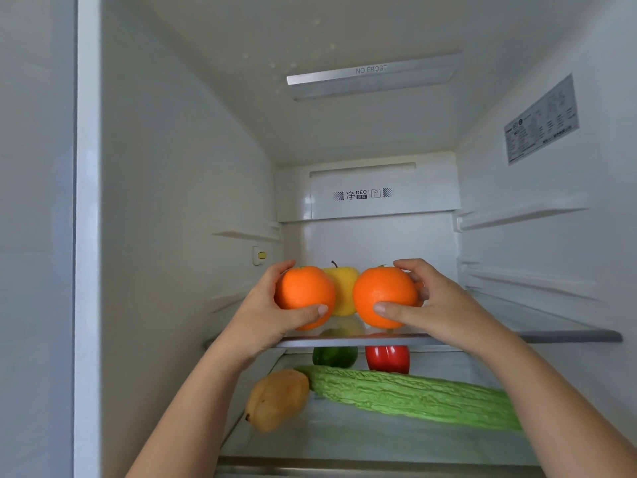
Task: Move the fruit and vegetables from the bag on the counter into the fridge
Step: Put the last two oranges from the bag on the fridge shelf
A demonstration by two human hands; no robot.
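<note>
Just above the front edge of the upper glass shelf [551, 337], near its middle: one orange in each grip. Left grip [272, 312] curled round the left orange [303, 291], thumb across the lower front; right grip [437, 305] curled round the right orange [384, 294] the same way. Hard to tell whether either touches the glass yet.

Lower both flat onto the shelf, a little in from the front edge. Loosen slowly and check for rolling before letting go. Leave a gap between the two to avoid a knock.

Mind the yellow fruit [341, 288] standing just behind, between the oranges, toward the back edge: no pushing inward against it.

Below, on the lower shelf [344, 439]: green pepper [334, 355] and red pepper [387, 358] toward the back, a long bitter gourd [413, 395] slanting from the middle to the right edge, and a yellow-brown pear [275, 400] near the left edge. Nothing there in the way of this step.

Bag out of sight, so no telling how much remains.
</note>
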